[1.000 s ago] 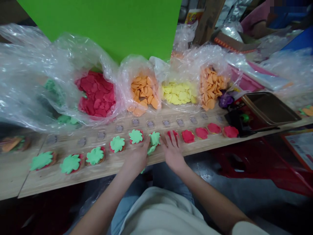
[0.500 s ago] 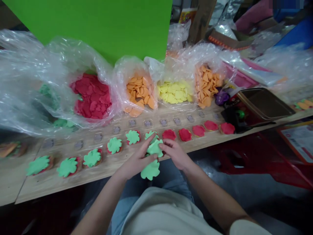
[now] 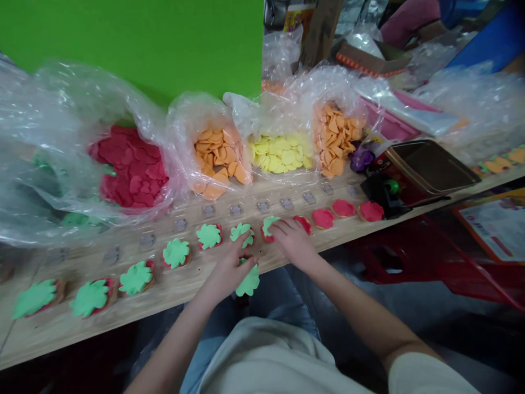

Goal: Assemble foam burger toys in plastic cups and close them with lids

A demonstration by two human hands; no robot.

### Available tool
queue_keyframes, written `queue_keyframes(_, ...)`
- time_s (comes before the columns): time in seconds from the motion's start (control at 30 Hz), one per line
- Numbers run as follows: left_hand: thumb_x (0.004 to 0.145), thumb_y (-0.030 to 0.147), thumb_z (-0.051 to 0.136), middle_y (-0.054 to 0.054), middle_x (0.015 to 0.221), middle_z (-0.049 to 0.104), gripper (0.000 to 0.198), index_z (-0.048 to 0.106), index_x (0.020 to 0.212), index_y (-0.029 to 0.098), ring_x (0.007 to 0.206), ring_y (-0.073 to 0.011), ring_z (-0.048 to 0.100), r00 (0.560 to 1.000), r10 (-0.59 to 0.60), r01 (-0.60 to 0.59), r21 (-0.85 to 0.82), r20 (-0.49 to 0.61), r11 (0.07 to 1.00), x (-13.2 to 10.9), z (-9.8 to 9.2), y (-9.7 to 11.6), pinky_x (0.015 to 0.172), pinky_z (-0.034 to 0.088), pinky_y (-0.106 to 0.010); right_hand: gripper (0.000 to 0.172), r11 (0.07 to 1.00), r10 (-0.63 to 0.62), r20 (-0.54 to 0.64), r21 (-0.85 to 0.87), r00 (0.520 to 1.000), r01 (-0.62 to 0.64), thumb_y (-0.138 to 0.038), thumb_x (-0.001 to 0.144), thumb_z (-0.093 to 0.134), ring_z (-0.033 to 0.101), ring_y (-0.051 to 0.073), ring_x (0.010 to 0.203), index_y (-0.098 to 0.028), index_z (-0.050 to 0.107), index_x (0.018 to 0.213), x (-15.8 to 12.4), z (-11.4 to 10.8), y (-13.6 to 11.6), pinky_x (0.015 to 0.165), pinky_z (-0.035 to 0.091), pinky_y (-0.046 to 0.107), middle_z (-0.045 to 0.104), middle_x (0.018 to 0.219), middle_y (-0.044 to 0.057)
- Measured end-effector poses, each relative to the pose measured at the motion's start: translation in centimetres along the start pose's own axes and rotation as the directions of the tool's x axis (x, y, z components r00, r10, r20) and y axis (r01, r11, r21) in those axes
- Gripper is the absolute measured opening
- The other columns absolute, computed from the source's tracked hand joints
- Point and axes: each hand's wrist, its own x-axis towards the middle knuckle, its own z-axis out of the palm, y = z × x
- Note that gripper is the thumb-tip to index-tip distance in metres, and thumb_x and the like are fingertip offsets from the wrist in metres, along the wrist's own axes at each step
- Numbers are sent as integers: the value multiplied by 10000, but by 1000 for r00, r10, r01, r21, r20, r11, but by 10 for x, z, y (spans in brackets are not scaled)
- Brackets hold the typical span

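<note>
Meanwhile, a green scalloped cut-out [image 3: 249,282] is pinched by the left hand [image 3: 225,268]; a second cut-out [image 3: 269,224] is pressed by the spread right hand [image 3: 293,242] onto a red round [image 3: 263,238], apparently to seat the layers.

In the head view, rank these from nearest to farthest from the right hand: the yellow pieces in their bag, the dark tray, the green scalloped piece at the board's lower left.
From the right hand:
1. Yellow pieces: bagged, behind the hand.
2. Dark tray: off to its right.
3. Green scalloped piece: far left, front edge.
</note>
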Motion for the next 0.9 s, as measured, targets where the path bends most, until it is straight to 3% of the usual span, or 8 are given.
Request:
queue_keyframes(0.13,783,193,444,-35,842,640,679,151,1395,198,754,-163,590,995,66,-78,195,70,978,5,12,2,698,431,-272,284,996,-44,40,-82,998,47,-180,850,453,435,205,1148,-189,557,1113,-20,12,0,948,348,382,591,1134,68)
queue_keyframes(0.3,734,117,441,-118,920,647,768,69,1406,129,789,-214,613,990,100,-137,507,100,851,11,33,7,689,438,-301,438,984,140,-98,-100,985,-149,-159,813,431,303,223,1266,-133,469,1249,-34,10,5,1034,265,402,486,1281,93)
queue_keyframes(0.43,719,81,422,-197,1104,586,720,143,1383,95,874,-224,616,990,112,-137,683,81,718,15,48,7,748,443,-311,433,970,182,-46,-157,982,-187,-239,826,440,170,279,1323,-168,482,1252,-40,17,2,1051,203,476,405,1355,83)
queue_keyframes(0.5,715,80,426,-217,1131,565,696,183,1366,72,931,-235,601,989,136,-136,735,59,664,16,50,9,771,441,-311,442,966,200,-32,-160,979,-202,-259,823,449,142,290,1330,-171,481,1254,-42,19,-1,1054,187,487,379,1372,86)
queue_keyframes(0.57,724,94,426,-193,1005,620,703,158,1373,64,871,-238,617,990,133,-114,773,40,624,18,48,14,726,454,-308,450,962,219,-43,-154,975,-223,-265,810,464,120,300,1335,-183,484,1252,-41,18,-3,1057,170,496,357,1384,83)
queue_keyframes(0.7,755,129,427,-137,796,662,715,108,1395,99,697,-228,635,998,-13,-43,818,61,574,31,34,32,612,453,-291,503,955,237,-83,-163,968,-248,-311,826,456,81,306,1341,-200,403,1314,-32,12,0,1053,164,509,305,1413,86)
queue_keyframes(0.8,743,147,452,-177,839,669,716,149,1389,80,741,-257,639,985,-118,-31,801,126,598,40,27,40,603,450,-295,477,951,239,-70,-184,968,-248,-363,846,435,80,318,1340,-215,422,1299,-21,15,3,1040,159,538,287,1424,88)
queue_keyframes(0.9,736,154,455,-185,821,671,738,128,1388,45,742,-268,637,987,-89,-46,775,131,631,36,28,39,611,448,-299,461,947,256,-48,-186,966,-260,-390,849,428,97,320,1337,-192,460,1264,-17,19,5,1031,169,549,297,1419,97)
